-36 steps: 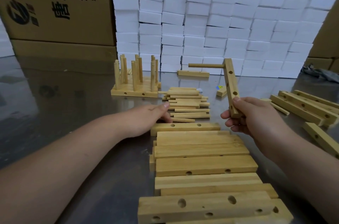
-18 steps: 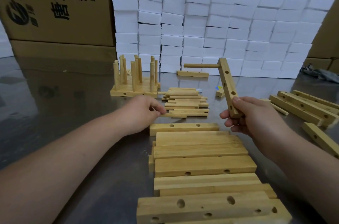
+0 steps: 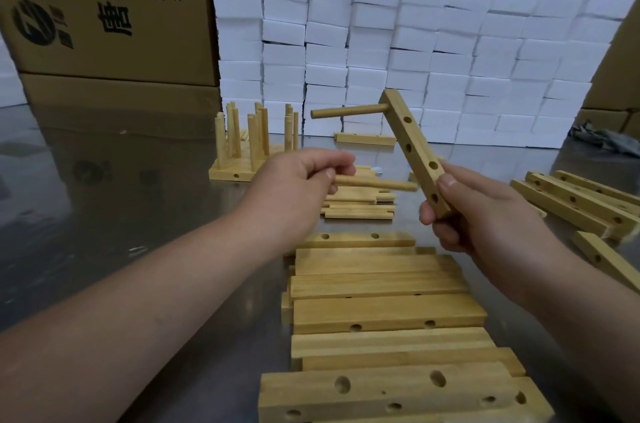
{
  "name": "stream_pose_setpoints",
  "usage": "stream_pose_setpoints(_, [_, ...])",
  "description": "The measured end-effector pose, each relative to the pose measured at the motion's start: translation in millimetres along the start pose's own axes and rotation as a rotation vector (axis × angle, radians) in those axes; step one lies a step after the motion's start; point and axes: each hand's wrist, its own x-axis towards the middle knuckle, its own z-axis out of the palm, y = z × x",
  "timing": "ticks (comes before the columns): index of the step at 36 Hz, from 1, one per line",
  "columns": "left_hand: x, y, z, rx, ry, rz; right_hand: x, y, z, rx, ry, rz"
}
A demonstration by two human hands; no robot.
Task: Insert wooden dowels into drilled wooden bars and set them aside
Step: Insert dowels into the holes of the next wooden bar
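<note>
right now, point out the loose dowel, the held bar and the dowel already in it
loose dowel (image 3: 381, 184), head view, mid-shaft
held bar (image 3: 417, 154), head view, middle of its length
inserted dowel (image 3: 346, 111), head view, mid-shaft

Left hand and right hand — bare, forearms too.

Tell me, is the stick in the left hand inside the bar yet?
Out. The left hand pinches the stick in the air; its whole tip shows beside the bar that the right hand holds.

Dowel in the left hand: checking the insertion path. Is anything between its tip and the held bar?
Nothing visible: the dowel has its tip just left of the bar in the right hand, no object between.
</note>
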Motion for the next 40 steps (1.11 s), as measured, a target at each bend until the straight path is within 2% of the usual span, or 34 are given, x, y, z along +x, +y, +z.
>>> stream_pose_setpoints(4, [-1,4,0,-0.037,0.176,0.039,-4,-1,4,0.038,-0.046,-0.01])
stream_pose_setpoints(9, [-4,4,1,-0.031,0.238,0.035,-7,-4,6,0.065,-0.125,-0.032])
stream_pose_setpoints(18, [-6,0,0,0.234,0.145,0.131,-12,-12,4,0.087,-0.255,-0.107])
stream_pose_setpoints(22, [-6,1,-3,0.275,0.149,0.181,-12,-11,4,0.069,-0.258,-0.114])
stream_pose_setpoints(33, [-6,0,-10,0.596,0.112,0.41,-12,-10,2,0.059,-0.246,-0.121])
stream_pose_setpoints(40, [-6,2,-11,0.666,0.041,0.45,-12,-11,3,0.092,-0.279,-0.104])
